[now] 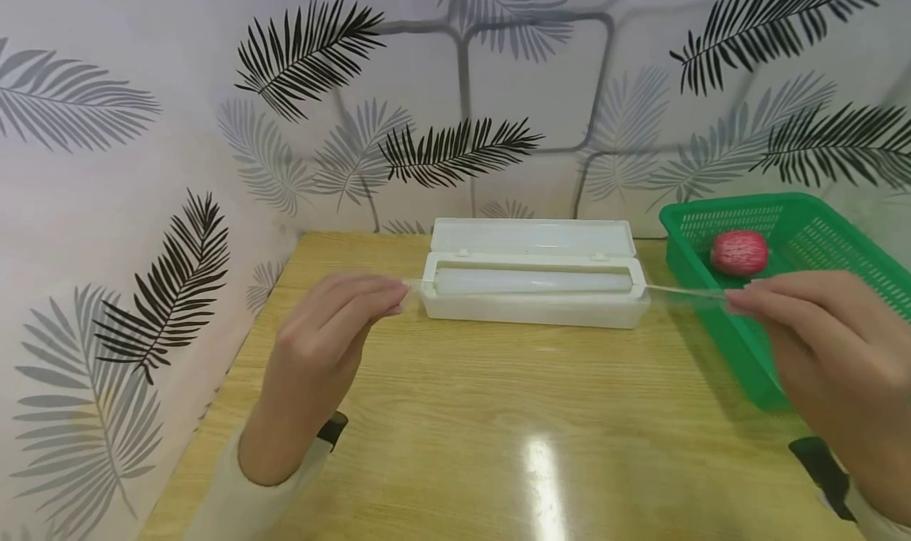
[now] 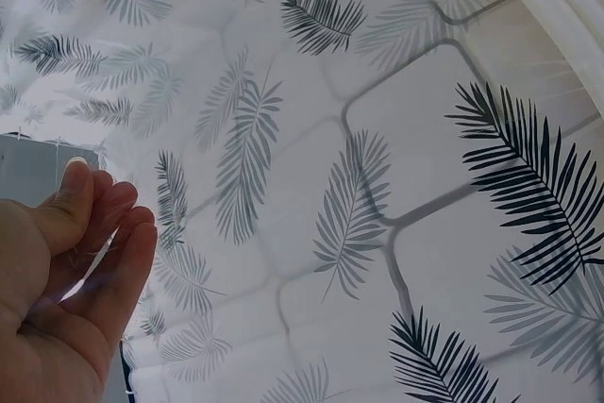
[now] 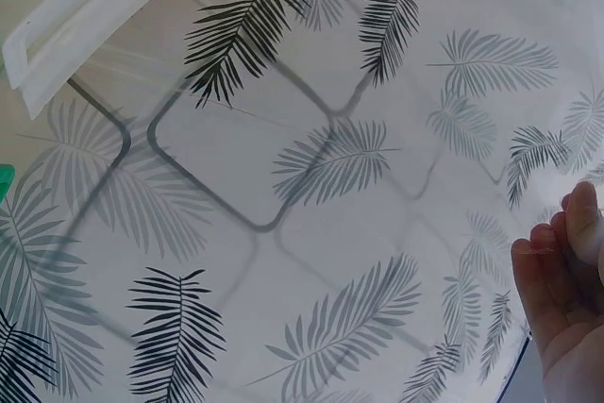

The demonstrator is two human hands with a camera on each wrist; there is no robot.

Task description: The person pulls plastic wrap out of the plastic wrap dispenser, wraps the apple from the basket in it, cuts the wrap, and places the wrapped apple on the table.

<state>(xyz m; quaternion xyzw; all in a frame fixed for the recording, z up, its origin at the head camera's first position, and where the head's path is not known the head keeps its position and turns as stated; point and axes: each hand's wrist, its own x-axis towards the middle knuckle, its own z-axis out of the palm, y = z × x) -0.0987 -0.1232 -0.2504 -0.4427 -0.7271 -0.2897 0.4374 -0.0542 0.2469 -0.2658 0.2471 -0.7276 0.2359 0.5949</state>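
A clear plastic film [image 1: 686, 291], seen mainly by its edge, stretches sideways across the front of a white dispenser box [image 1: 537, 310]. My left hand [image 1: 320, 339] pinches its left end between thumb and fingers, just left of the box. At the other end my right hand [image 1: 833, 327] pinches it beside the green basket. The box's lid [image 1: 534, 235] is raised, and a white film roll [image 1: 530, 281] lies inside. In the left wrist view thumb and fingertips of the left hand [image 2: 80, 271] come together on film that is barely visible. Whether the film joins the roll cannot be made out.
A green plastic basket [image 1: 743, 371] at the right holds a red apple [image 1: 740, 253]. The box and basket stand on a wooden table [image 1: 455, 414]. Behind and to the left rises a wall [image 1: 512, 82] with a leaf pattern.
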